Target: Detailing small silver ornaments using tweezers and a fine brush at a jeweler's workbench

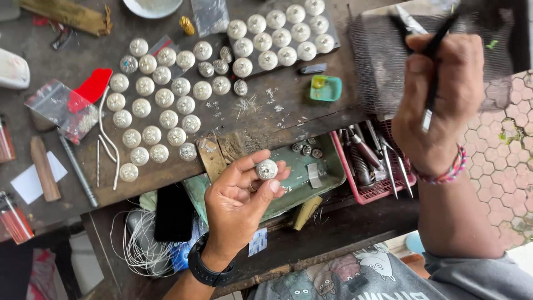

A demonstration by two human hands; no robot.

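My left hand (240, 200) holds a small round silver disc (266, 169) between thumb and fingertips, over a green metal tray (327, 172). My right hand (441, 100) is raised at the right, shut on black tweezers (432, 66) that point up and down through the fist. Several matching silver discs (161, 105) lie in rows on the dark wooden bench. More discs (280, 33) sit on a grey slab at the back.
A red basket of hand tools (372, 161) stands right of the green tray. A small teal dish (326, 88), plastic bags (61, 108), a metal rod (78, 169), a black phone (173, 211), coiled wire (139, 250) and lighters (14, 219) lie around.
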